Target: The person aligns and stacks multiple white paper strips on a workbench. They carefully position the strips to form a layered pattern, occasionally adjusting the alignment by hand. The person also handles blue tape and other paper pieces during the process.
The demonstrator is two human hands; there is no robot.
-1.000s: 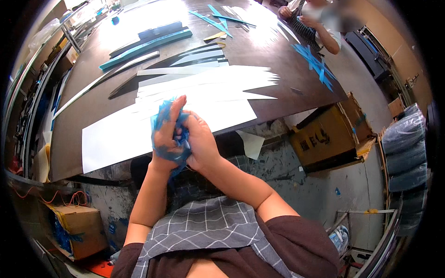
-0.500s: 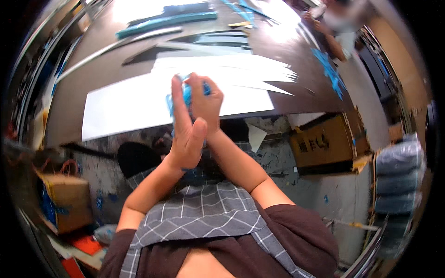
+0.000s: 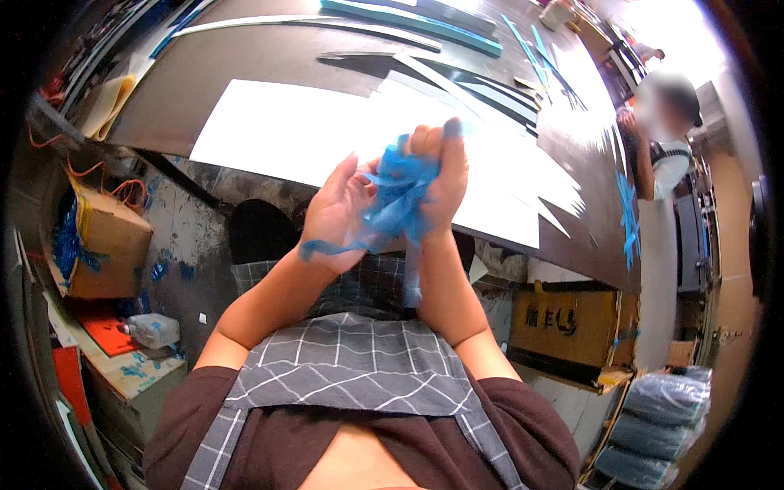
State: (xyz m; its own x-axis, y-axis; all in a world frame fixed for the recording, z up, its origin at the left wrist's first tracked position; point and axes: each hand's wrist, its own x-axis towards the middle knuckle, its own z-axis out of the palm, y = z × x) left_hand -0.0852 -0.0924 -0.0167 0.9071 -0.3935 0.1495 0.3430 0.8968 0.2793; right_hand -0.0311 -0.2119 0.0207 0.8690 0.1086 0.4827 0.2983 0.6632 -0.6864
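Observation:
A crumpled wad of thin blue strips (image 3: 400, 192), like plastic film or tape, hangs between my two hands above the front edge of the table. My right hand (image 3: 441, 180) has its fingers curled round the upper part of the wad, thumb pointing up. With its palm turned up, my left hand (image 3: 335, 212) lies open against the wad's left side; the film partly covers its fingers. One loose blue end trails across the left wrist, and another hangs beside the right forearm. Beneath them on the dark table (image 3: 269, 61) lie large white sheets (image 3: 273, 122). Motion blurs the film.
Long teal and dark strips (image 3: 425, 24) lie at the back of the table, with blue strips (image 3: 627, 216) at its right edge. Cardboard boxes stand low at left (image 3: 110, 245) and right (image 3: 563, 327). Another person (image 3: 665, 139) is at far right.
My hands were pressed together around the blue film; they have come apart, and the wad has spread out between them. The whole view has swung leftward.

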